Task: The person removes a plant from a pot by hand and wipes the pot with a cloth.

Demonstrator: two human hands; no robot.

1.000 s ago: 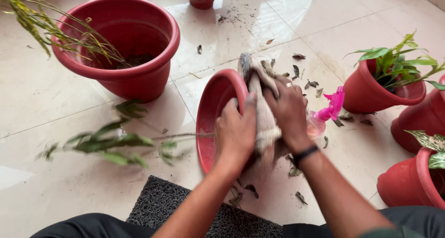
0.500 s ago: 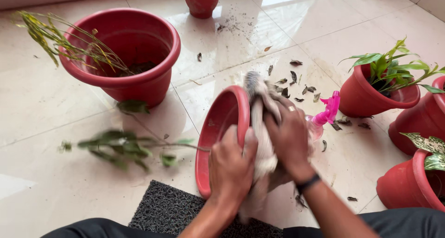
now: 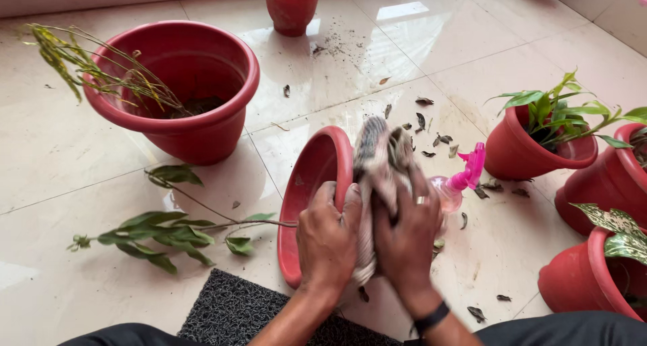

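A red plastic pot (image 3: 311, 184) lies on its side on the tiled floor, its mouth facing left. My left hand (image 3: 328, 241) grips its rim near the bottom edge. My right hand (image 3: 406, 237), with a ring and a dark wristband, presses a dirty whitish cloth (image 3: 377, 159) against the pot's outer wall. The cloth drapes over the pot's top and is blurred. A leafy cut branch (image 3: 172, 222) lies on the floor with its stem reaching to the pot's mouth.
A big red pot (image 3: 176, 120) with a drooping yellowed plant stands at the left. A pink spray bottle (image 3: 461, 181) lies right of the hands. Potted plants (image 3: 539, 140) crowd the right side, a small red pot (image 3: 291, 8) stands at the back. Dry leaves litter the tiles; a dark mat (image 3: 232, 312) lies near me.
Both hands have slid down the pot toward me with the cloth. The leafy branch has shifted and settled. The camera view has tipped slightly lower.
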